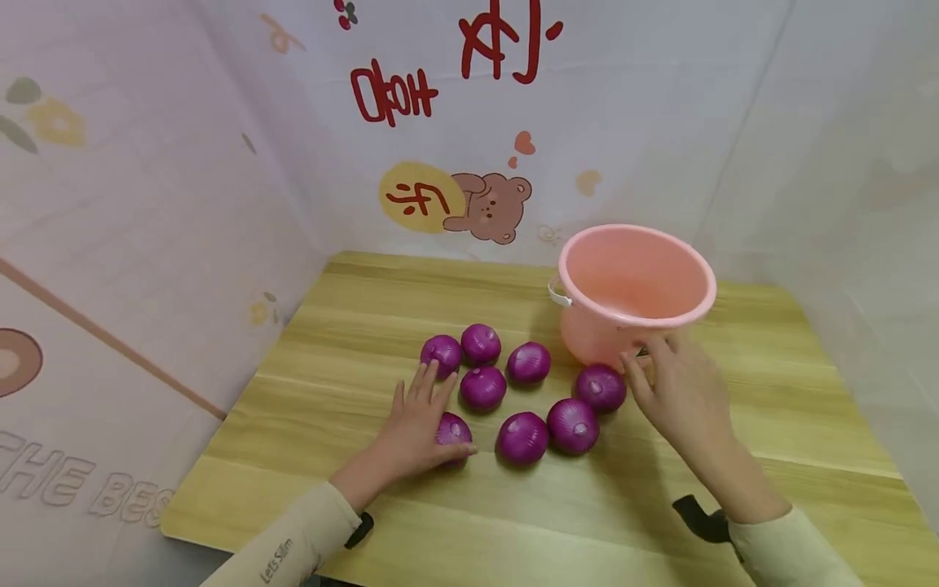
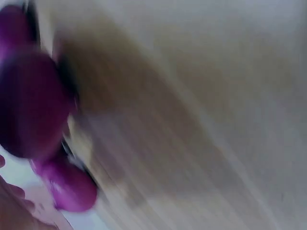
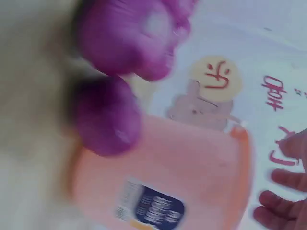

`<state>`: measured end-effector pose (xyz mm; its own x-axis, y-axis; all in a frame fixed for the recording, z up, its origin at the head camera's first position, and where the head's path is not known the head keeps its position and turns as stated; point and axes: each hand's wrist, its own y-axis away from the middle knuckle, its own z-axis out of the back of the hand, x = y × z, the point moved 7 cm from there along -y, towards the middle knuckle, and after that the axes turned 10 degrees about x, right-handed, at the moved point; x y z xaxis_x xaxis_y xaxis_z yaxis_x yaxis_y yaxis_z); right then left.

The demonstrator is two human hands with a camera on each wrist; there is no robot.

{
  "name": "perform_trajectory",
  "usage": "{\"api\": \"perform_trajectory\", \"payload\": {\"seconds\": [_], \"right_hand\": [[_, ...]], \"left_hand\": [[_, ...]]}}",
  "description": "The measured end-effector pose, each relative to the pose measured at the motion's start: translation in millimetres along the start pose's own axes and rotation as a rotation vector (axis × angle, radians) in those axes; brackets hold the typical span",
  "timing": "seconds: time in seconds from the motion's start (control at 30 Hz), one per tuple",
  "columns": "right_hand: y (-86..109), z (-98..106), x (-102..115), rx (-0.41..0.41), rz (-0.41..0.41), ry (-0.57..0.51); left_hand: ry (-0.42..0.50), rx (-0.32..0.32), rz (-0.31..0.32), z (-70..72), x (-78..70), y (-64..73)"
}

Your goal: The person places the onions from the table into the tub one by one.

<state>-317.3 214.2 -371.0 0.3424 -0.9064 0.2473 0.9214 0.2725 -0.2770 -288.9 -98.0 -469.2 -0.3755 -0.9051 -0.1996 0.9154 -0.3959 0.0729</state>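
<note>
Several purple onions (image 1: pixel 522 439) lie loosely grouped on the wooden table. My left hand (image 1: pixel 411 432) reaches over the group's left side, fingers spread and thumb out, beside a partly covered onion (image 1: pixel 455 430). Its fingertips come close to another onion (image 1: pixel 441 352); contact cannot be made out. A pink bucket (image 1: pixel 587 334) stands upright behind the onions on the right. In front of the bucket is my right hand (image 1: pixel 685 395), fingers loosely bent and holding nothing visible. The right wrist view shows its fingers (image 3: pixel 283 179) apart from the bucket's rim. The nearest onion to that hand (image 1: pixel 601 388) sits by the bucket's base.
The bucket has a white handle joint (image 1: pixel 560 293) on its left and a printed label (image 3: pixel 158 208) on its side. A printed cloth (image 1: pixel 623 106) hangs behind the wooden table (image 1: pixel 352 326) and along both sides. The left wrist view is blurred.
</note>
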Motion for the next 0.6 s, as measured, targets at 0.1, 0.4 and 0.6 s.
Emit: {"api": "perform_trajectory", "payload": {"seconds": [0.1,0.4,0.6], "right_hand": [[-16.5,18.3,11.1,-0.132,0.076,0.113],[-50.0,-5.7,-4.5,-0.045,0.217,0.044],[-55.9,-0.5,4.7,-0.068,0.316,0.027]], "left_hand": [[-0.144,0.019,-0.081,-2.5,-17.8,3.2],[-0.222,0.046,-0.166,-24.1,-34.3,3.0],[-0.264,-0.032,-0.179,-8.0,-27.6,-23.9]]}}
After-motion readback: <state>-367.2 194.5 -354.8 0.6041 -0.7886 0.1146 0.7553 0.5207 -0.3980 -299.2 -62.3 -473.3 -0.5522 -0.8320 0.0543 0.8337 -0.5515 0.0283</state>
